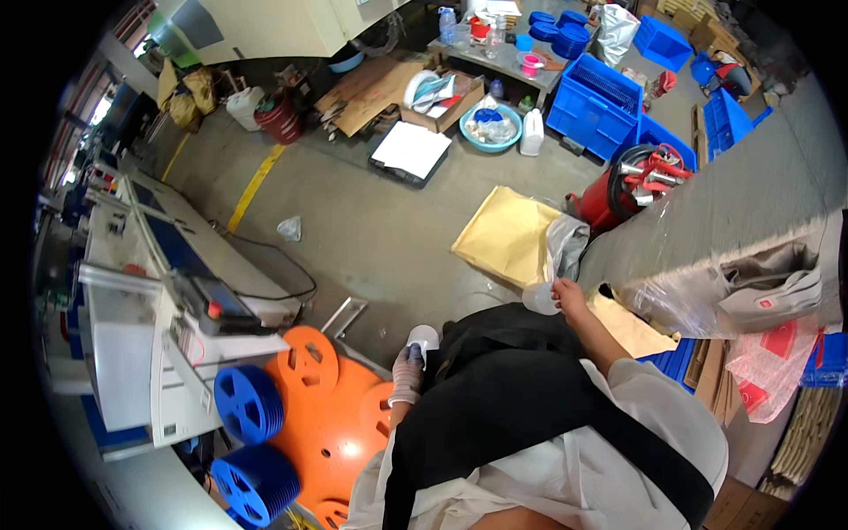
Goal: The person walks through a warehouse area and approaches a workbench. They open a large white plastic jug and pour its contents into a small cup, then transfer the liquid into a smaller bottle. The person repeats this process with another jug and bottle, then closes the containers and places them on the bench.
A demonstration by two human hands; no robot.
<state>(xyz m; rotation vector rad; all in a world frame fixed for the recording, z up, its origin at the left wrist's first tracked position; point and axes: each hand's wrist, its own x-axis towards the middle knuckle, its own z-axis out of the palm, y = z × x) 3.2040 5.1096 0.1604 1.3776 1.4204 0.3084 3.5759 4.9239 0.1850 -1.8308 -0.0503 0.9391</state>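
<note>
My left hand (407, 371), in a pale glove or wrap with greyish fingertips, is low beside my dark apron (503, 389). Its fingers are curled against a small white rounded object (424, 337), whose kind I cannot make out. Out to the right, my bare right hand (567, 293) pinches a translucent whitish plastic piece (540, 299), cup-like in shape. Just beyond that hand, a yellow paper sack (503, 231) lies on the floor with a crumpled grey plastic bag (566, 246) at its side.
An orange disc-shaped stand (340, 420) with blue reels (250, 404) is at my left, by a white machine (124, 340). On the right are a red vacuum-like drum (609, 199), blue crates (594, 108) and a grey padded slab (715, 208). A light-blue basin (491, 146) stands ahead.
</note>
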